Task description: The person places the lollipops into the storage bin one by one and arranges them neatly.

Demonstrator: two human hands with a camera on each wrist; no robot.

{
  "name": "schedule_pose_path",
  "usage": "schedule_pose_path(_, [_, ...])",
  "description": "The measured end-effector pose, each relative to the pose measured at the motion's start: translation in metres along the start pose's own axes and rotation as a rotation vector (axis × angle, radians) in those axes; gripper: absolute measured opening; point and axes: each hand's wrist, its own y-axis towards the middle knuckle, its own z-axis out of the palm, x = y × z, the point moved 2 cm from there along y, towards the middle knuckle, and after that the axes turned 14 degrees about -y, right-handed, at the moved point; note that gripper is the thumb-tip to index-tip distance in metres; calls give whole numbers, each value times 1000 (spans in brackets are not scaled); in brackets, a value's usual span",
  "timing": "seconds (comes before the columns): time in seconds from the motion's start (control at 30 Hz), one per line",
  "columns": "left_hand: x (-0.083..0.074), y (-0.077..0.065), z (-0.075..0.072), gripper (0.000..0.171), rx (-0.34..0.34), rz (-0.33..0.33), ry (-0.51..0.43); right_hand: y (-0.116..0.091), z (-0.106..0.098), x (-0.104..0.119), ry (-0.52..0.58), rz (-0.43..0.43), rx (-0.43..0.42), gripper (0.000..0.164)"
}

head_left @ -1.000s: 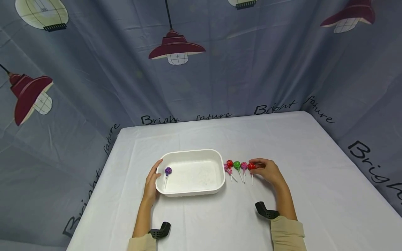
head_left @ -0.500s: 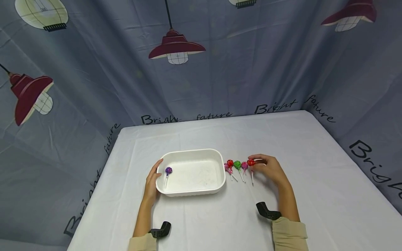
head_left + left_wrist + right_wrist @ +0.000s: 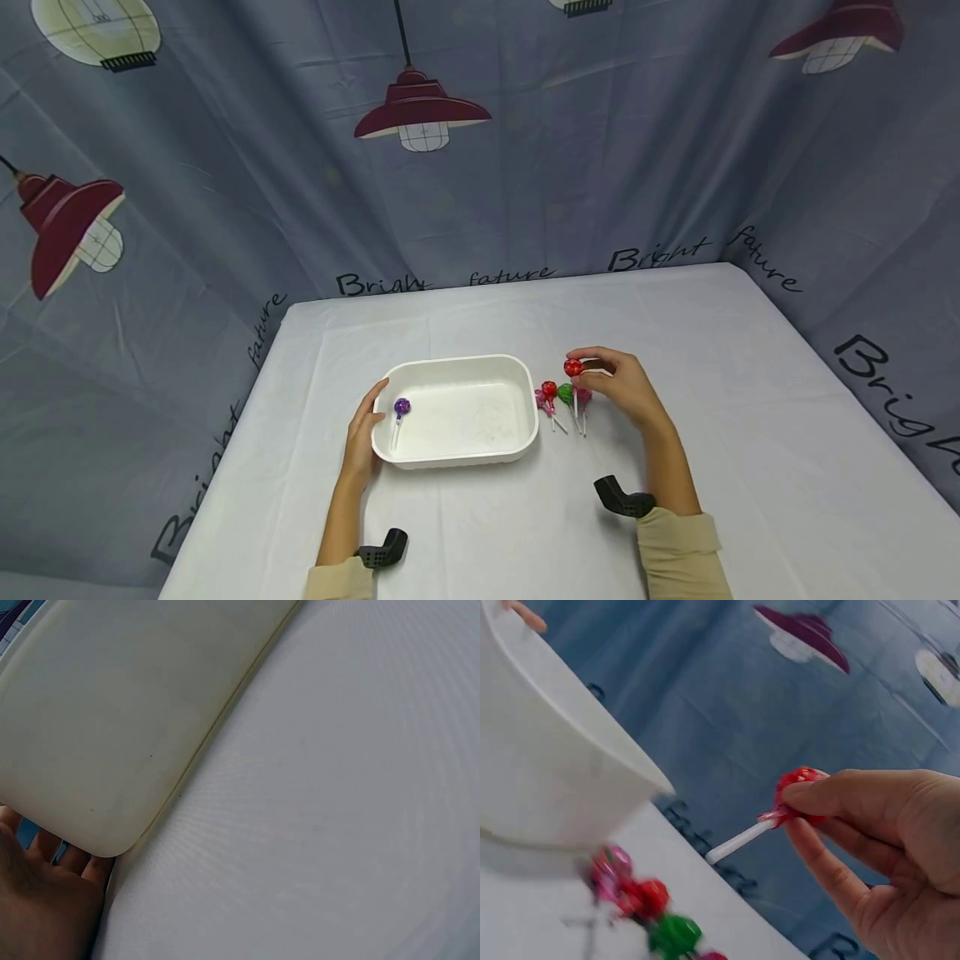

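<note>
My right hand [image 3: 624,388] pinches a red lollipop [image 3: 573,367] by its wrapped head, held above the table. In the right wrist view its white stick [image 3: 739,844] points down to the left. Below it lie a pink lollipop [image 3: 585,397], a green lollipop [image 3: 565,392], another red lollipop [image 3: 549,389] and pink ones [image 3: 540,400] by the tray. My left hand [image 3: 361,437] holds the left end of the white tray [image 3: 457,459], thumb at the rim. A purple lollipop [image 3: 402,407] lies inside the tray at the left.
A white cloth covers the table [image 3: 480,533]. Behind and beside it hangs a grey-blue curtain [image 3: 570,167] printed with lamps and lettering. Black wrist cameras sit on the left wrist [image 3: 383,550] and the right wrist [image 3: 624,498].
My right hand has lifted the red lollipop from the right end of the row and moved it left, over the pink and green ones. The left hand and tray stay in place.
</note>
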Motion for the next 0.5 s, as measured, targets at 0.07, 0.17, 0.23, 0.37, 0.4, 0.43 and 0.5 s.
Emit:
schedule_pose_path(0.07, [0, 0, 0, 54, 2, 2, -2, 2, 7, 10, 31, 1, 5, 38])
schedule_pose_path(0.17, [-1, -1, 0, 55, 6, 8, -3, 4, 20, 24, 96, 3, 12, 37])
schedule_pose_path(0.23, [-1, -1, 0, 55, 9, 8, -5, 4, 27, 36, 136, 2, 28, 36])
schedule_pose_path(0.37, [-1, -1, 1, 54, 11, 5, -7, 9, 45, 49, 177, -9, 46, 35])
schedule_pose_path(0.4, [-1, -1, 1, 54, 12, 5, -8, 11, 50, 49, 180, -15, 49, 35])
schedule_pose_path(0.43, [-1, 0, 1, 54, 12, 4, -9, 14, 55, 48, 181, -19, 52, 34])
schedule_pose_path(0.5, [-1, 0, 1, 54, 11, 2, -7, 20, 64, 49, 189, -29, 64, 35])
